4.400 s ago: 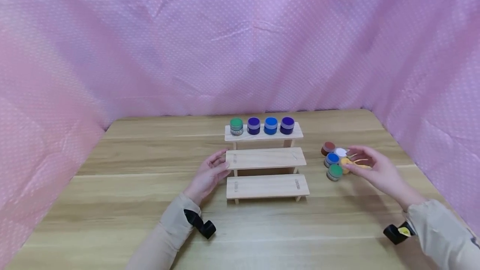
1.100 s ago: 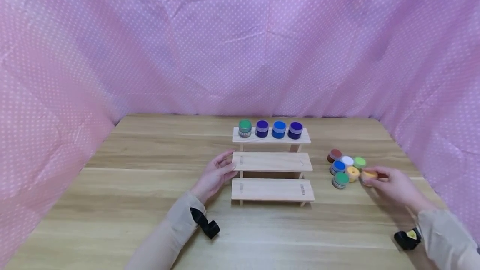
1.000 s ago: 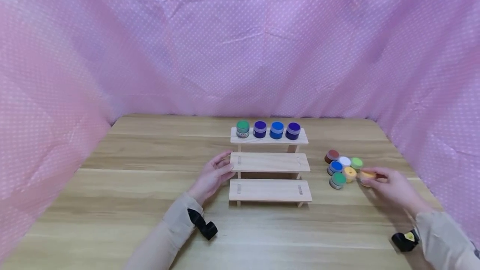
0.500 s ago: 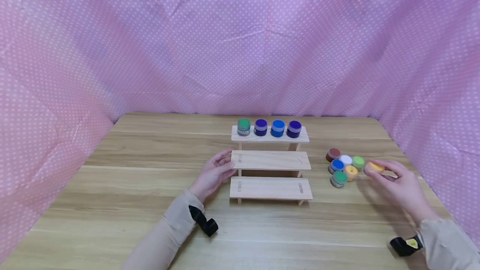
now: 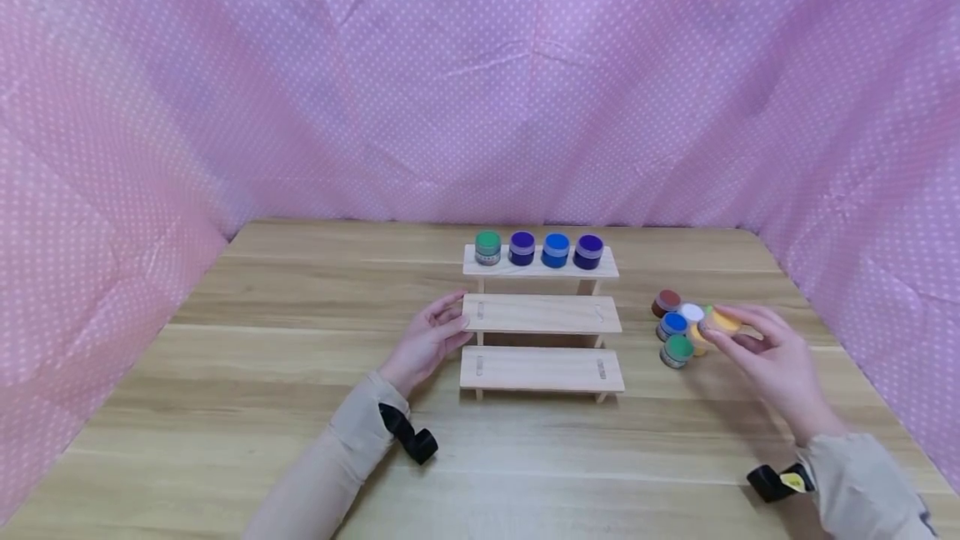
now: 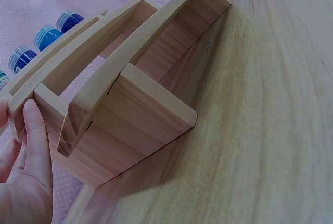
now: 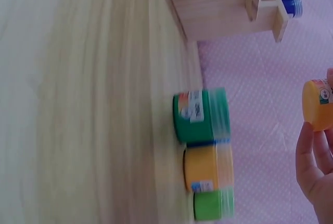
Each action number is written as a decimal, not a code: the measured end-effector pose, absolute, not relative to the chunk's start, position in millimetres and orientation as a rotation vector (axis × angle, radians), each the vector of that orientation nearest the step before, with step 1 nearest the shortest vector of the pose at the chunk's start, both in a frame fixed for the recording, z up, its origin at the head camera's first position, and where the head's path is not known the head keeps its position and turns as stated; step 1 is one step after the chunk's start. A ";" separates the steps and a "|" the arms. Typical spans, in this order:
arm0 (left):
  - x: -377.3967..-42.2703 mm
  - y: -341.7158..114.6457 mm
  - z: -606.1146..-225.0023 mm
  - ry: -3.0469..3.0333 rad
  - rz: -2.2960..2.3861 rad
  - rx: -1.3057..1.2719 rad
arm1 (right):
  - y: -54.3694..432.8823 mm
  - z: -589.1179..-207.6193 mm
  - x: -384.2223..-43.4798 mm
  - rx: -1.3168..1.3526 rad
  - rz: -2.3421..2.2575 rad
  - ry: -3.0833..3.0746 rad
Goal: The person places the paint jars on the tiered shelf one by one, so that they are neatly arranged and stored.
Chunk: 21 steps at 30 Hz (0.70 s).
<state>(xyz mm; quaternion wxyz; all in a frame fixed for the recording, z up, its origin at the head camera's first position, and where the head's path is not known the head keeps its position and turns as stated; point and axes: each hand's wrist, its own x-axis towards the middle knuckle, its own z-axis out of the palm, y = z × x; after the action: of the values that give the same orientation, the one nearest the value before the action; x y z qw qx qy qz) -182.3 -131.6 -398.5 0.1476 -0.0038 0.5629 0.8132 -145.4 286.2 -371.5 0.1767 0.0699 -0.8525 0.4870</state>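
My right hand [image 5: 772, 365] pinches an orange paint jar [image 7: 316, 104] between thumb and fingers, raised over the jar cluster. In the head view the held jar overlaps another yellow-orange jar [image 5: 698, 342] and a light green one. My left hand [image 5: 425, 343] grips the left end of the middle step of a wooden three-step rack [image 5: 542, 314]; the left wrist view shows a finger [image 6: 36, 140] under the board's end. On the rack's top step stand a green jar [image 5: 487, 248], a blue jar [image 5: 556, 251] and two purple jars, one [image 5: 522, 249] beside the green and one [image 5: 588, 252] at the right.
Right of the rack, a brown jar [image 5: 666, 303], a white-lidded jar [image 5: 692, 312], a blue jar [image 5: 672, 326] and a green jar [image 5: 677, 351] stand close together on the wooden table [image 5: 225, 407]. A pink dotted curtain [image 5: 480, 90] encloses the back and sides.
My right hand took hold of the orange jar at the right of the cluster, lifted it and carried it left over the other jars. My left hand stays on the rack.
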 end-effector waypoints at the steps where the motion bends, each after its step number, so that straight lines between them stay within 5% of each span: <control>1: -182.5 -131.6 -398.2 1.622 2.337 -0.007 | 283.1 -371.4 -145.9 0.203 1.386 -2.408; 21: -182.9 -131.4 -396.6 1.624 2.325 -0.036 | 209.3 -362.8 -164.9 0.426 1.623 -2.263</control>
<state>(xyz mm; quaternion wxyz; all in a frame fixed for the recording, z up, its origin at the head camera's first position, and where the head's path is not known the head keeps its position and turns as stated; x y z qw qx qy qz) -182.9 -131.4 -396.6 0.1523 -0.0124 0.5659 0.8102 -164.9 209.3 -362.8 0.1614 0.1494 -0.7928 0.5684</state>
